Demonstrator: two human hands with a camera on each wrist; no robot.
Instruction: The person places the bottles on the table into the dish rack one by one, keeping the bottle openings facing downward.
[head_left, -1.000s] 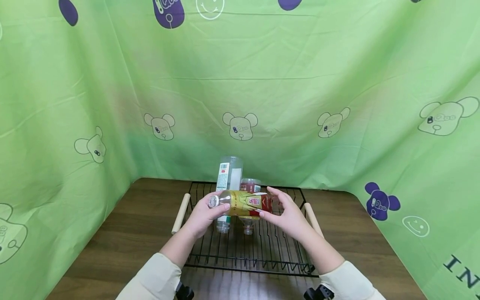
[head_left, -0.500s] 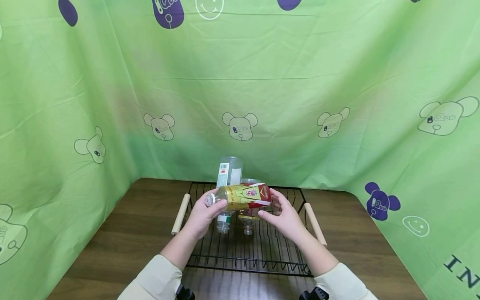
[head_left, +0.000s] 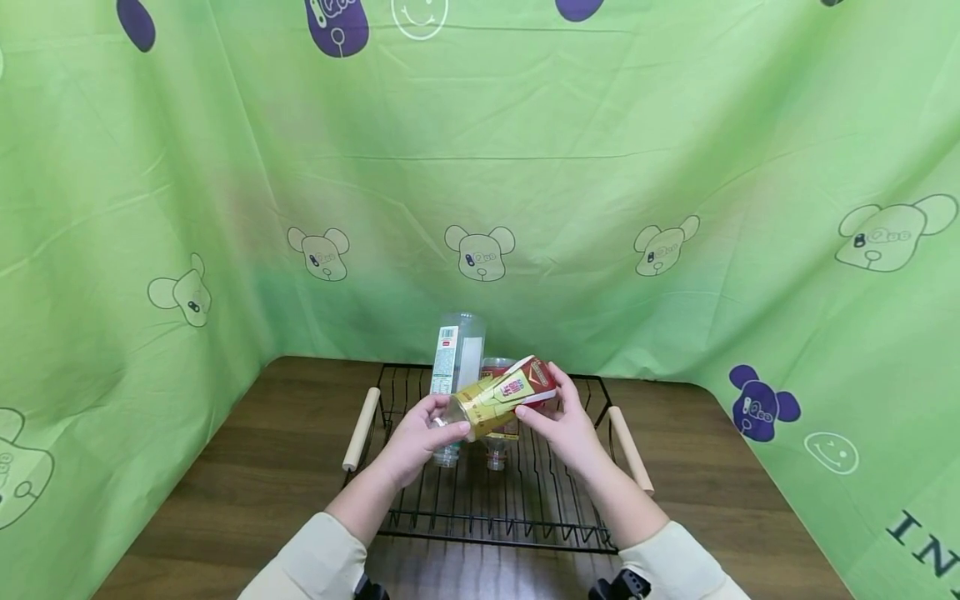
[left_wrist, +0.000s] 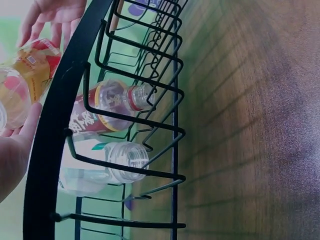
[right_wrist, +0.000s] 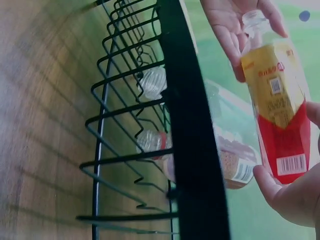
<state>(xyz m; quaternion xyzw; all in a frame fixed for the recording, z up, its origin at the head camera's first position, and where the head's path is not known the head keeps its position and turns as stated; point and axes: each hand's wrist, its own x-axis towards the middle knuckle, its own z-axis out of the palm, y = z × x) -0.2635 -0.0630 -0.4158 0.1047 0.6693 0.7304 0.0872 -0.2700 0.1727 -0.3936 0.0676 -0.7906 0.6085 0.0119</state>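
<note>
Above the rack, a plastic bottle (head_left: pixel 506 393) with a yellow and red label is held on a tilt, its red base end up to the right. My left hand (head_left: pixel 414 437) grips it at the neck and shoulder. At the base end, thumb and fingers of my right hand (head_left: pixel 567 429) hold it. Below lie two more bottles in the black wire rack (head_left: pixel 498 528): a tall clear bottle (head_left: pixel 457 358) with a white label and a shorter bottle (left_wrist: pixel 107 102) with a dark red label. The held bottle partly covers both in the head view.
The rack has pale wooden handles, one on the left (head_left: pixel 362 427) and one on the right (head_left: pixel 630 447). It stands on a brown wood-grain table (head_left: pixel 247 483). A green printed cloth (head_left: pixel 480 192) hangs behind and along both sides.
The held bottle has turned from nearly level to tilted, its base end rising to the right and its neck dropping. Both hands moved with it. The two bottles in the rack stayed put.
</note>
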